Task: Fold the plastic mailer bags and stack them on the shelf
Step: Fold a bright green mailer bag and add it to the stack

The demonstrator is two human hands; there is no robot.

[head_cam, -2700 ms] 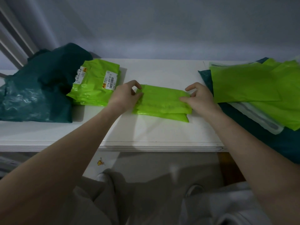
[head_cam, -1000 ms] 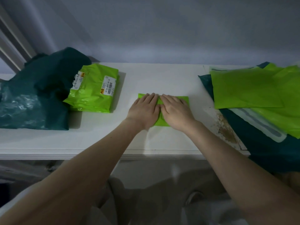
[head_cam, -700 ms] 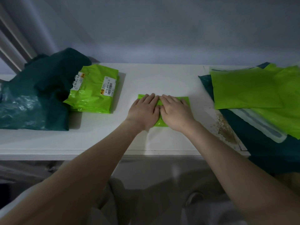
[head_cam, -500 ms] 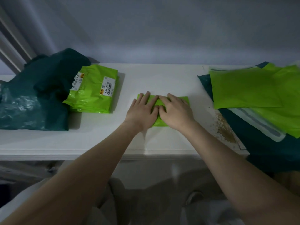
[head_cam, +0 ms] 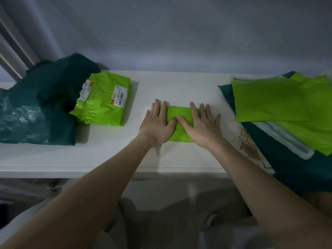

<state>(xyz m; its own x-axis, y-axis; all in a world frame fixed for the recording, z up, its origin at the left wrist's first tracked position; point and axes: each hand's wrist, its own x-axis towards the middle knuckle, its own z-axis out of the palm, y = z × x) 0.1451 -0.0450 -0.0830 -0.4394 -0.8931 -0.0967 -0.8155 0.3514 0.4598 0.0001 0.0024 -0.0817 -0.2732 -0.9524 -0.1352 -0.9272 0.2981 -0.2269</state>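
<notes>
Both hands now spread apart: left hand [head_cam: 156,125] and right hand [head_cam: 200,126] press flat, fingers straight, on the folded mailer [head_cam: 179,121] lying on the shelf [head_cam: 115,159].

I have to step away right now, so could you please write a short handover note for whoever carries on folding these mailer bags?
Left hand and right hand: both flat, fingers straight, pressing the folded green mailer down in the middle of the white shelf.
Done: a stack of folded green mailers with labels lies to the left, beside a dark teal bag.
Left: move the pressed mailer onto that stack, then fold the flat green mailers piled at the right on teal plastic.
</notes>
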